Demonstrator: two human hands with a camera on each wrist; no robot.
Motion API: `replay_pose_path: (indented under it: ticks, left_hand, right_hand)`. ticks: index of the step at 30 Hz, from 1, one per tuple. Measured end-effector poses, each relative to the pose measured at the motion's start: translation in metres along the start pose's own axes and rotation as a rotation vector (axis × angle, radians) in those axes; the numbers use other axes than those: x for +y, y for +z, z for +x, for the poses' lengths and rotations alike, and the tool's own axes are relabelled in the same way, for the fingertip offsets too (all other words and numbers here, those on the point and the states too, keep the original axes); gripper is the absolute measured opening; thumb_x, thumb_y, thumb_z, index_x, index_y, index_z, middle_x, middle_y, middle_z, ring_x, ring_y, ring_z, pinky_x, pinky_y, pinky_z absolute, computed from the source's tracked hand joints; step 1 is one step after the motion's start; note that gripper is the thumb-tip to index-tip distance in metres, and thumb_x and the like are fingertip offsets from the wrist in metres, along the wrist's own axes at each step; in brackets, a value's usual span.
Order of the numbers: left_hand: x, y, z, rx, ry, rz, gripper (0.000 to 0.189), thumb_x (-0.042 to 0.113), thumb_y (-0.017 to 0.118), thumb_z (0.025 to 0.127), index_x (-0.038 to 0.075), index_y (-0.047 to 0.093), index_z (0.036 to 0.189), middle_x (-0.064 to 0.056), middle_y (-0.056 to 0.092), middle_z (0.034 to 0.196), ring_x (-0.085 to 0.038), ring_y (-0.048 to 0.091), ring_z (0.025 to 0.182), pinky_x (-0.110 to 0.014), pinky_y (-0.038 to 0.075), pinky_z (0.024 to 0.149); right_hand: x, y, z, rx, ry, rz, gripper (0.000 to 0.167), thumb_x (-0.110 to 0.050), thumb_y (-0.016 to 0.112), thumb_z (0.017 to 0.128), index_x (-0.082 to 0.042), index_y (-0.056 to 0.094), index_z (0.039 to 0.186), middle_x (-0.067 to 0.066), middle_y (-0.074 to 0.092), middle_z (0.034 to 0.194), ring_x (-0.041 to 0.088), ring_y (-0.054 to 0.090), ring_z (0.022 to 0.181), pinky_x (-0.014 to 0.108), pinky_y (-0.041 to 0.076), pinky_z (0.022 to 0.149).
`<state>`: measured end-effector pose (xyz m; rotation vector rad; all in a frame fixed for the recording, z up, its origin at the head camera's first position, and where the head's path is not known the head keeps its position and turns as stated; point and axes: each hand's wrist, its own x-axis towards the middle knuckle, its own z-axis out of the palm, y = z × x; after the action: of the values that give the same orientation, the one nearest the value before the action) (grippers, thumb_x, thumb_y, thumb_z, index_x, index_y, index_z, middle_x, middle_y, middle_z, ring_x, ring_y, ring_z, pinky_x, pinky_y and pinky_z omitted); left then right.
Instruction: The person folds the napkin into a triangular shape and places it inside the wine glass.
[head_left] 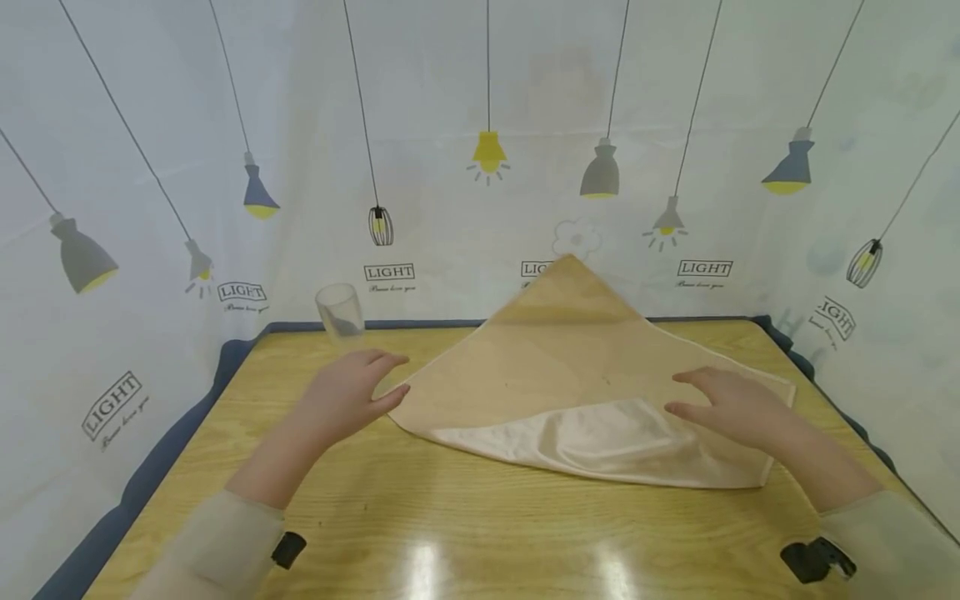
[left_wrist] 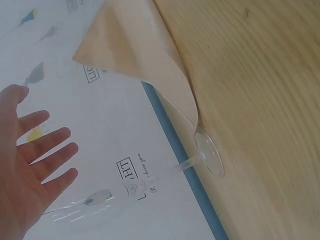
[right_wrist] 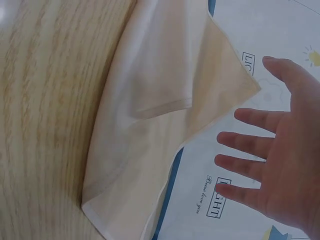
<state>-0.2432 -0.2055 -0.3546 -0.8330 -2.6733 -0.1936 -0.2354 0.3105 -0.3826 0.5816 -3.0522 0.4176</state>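
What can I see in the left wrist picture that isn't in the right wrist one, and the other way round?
Only the left wrist view shows the person's left hand and a clear, stemmed drinking glass.

Only the right wrist view shows the right hand and a pale peach fabric flap folded over, with a stitched hem.

Both share the smooth peach cloth, the yellowish wood-grain table and the white sheet printed with lamps and lettering.

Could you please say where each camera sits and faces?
Head: on the head, facing forward and down at the cloth; left hand, right hand and sleeves show.
Left wrist: on that wrist, facing the glass and cloth; left hand shows.
Right wrist: on that wrist, facing the cloth; right hand shows.
Wrist views share cloth and table.
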Motion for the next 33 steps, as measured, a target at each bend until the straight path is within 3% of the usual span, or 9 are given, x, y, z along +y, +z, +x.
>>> replay_pose_path:
  ticks: [6, 12, 15, 21, 24, 28, 33]
  left_hand:
    - [0.015, 0.007, 0.013, -0.021, 0.054, 0.023, 0.041, 0.033, 0.065, 0.093, 0.007, 0.064, 0.125, -0.011, 0.066, 0.116, -0.03, 0.064, 0.103, -0.047, 0.051, 0.086]
    - [0.028, 0.016, 0.023, -0.111, 0.075, 0.056, 0.04, 0.034, 0.064, 0.094, 0.009, 0.064, 0.125, -0.009, 0.067, 0.112, -0.026, 0.065, 0.098, -0.043, 0.054, 0.08]
    - [0.031, 0.024, 0.028, -0.163, 0.074, 0.062, 0.04, 0.035, 0.062, 0.095, 0.011, 0.063, 0.127, -0.007, 0.067, 0.112, -0.024, 0.065, 0.097, -0.042, 0.054, 0.08]
    - [0.038, 0.036, 0.041, -0.253, 0.092, 0.054, 0.038, 0.035, 0.061, 0.096, 0.014, 0.063, 0.127, -0.005, 0.066, 0.115, -0.022, 0.064, 0.1, -0.04, 0.053, 0.083]
    - [0.042, 0.04, 0.046, -0.287, 0.112, 0.044, 0.037, 0.034, 0.061, 0.096, 0.013, 0.063, 0.127, -0.006, 0.066, 0.114, -0.023, 0.064, 0.098, -0.04, 0.053, 0.082]
    - [0.048, 0.05, 0.05, -0.317, 0.14, 0.065, 0.037, 0.036, 0.059, 0.097, 0.014, 0.064, 0.126, -0.005, 0.066, 0.112, -0.022, 0.064, 0.098, -0.04, 0.053, 0.08]
    - [0.053, 0.06, 0.053, -0.342, 0.175, 0.122, 0.035, 0.037, 0.059, 0.097, 0.017, 0.065, 0.125, -0.002, 0.067, 0.108, -0.02, 0.064, 0.095, -0.038, 0.053, 0.079]
  right_hand:
    - [-0.001, 0.008, 0.005, -0.113, 0.043, 0.027, 0.066, -0.053, 0.053, 0.096, 0.004, 0.058, 0.129, 0.025, 0.056, 0.129, 0.049, 0.046, 0.122, 0.06, 0.038, 0.097]
    - [0.0, 0.01, 0.007, -0.252, 0.08, 0.061, 0.059, -0.044, 0.059, 0.095, 0.008, 0.062, 0.121, 0.024, 0.062, 0.117, 0.046, 0.055, 0.111, 0.058, 0.044, 0.091]
    - [0.003, 0.012, 0.009, -0.286, 0.081, 0.06, 0.055, -0.039, 0.062, 0.094, 0.01, 0.063, 0.117, 0.024, 0.064, 0.112, 0.043, 0.059, 0.105, 0.056, 0.046, 0.087]
    - [0.008, 0.019, 0.013, -0.321, 0.1, 0.109, 0.055, -0.034, 0.062, 0.095, 0.015, 0.059, 0.119, 0.029, 0.061, 0.113, 0.046, 0.057, 0.106, 0.056, 0.047, 0.087]
    - [0.011, 0.025, 0.015, -0.307, 0.024, 0.119, 0.039, -0.027, 0.064, 0.094, 0.01, 0.065, 0.108, 0.022, 0.064, 0.103, 0.039, 0.061, 0.097, 0.051, 0.049, 0.083]
    - [0.015, 0.034, 0.018, -0.242, -0.135, 0.11, 0.015, -0.018, 0.068, 0.09, -0.005, 0.068, 0.083, 0.005, 0.061, 0.087, 0.021, 0.057, 0.08, 0.04, 0.048, 0.072]
    - [0.015, 0.039, 0.024, -0.184, -0.196, 0.074, 0.017, -0.014, 0.071, 0.087, -0.01, 0.065, 0.072, -0.001, 0.058, 0.079, 0.014, 0.054, 0.072, 0.036, 0.047, 0.067]
